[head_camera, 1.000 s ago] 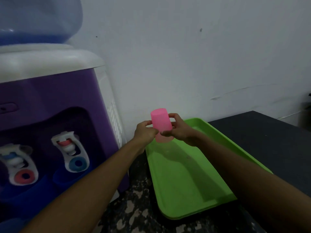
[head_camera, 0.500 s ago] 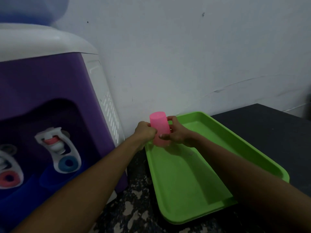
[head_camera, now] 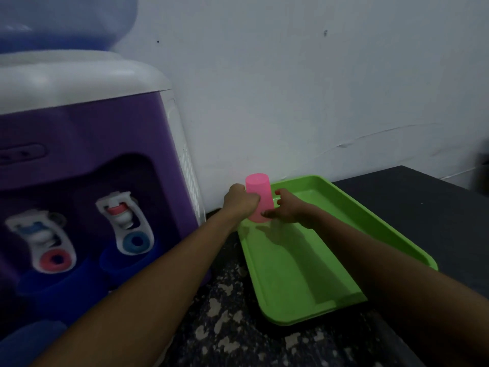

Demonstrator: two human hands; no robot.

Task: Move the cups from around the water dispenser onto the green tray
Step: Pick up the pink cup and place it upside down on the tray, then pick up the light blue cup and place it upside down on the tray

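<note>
A pink cup [head_camera: 259,196] stands upside down at the far left corner of the green tray [head_camera: 299,263], its rim at or just above the tray floor. My left hand [head_camera: 242,201] is wrapped around the cup's left side. Beside the cup's right side is my right hand [head_camera: 287,209], fingers spread and loosening, fingertips still near the cup. The purple and white water dispenser [head_camera: 87,165] fills the left of the view, with a red tap [head_camera: 53,258] and a blue tap [head_camera: 135,239].
The tray lies on a dark speckled counter [head_camera: 227,321] against a white wall [head_camera: 291,75]. A black surface [head_camera: 423,207] extends to the right of the tray. A blue water bottle [head_camera: 63,19] sits on top of the dispenser.
Both hands lowered the pink cup to the tray's far left corner. My right hand's fingers have spread away from the cup, while the left hand still holds it.
</note>
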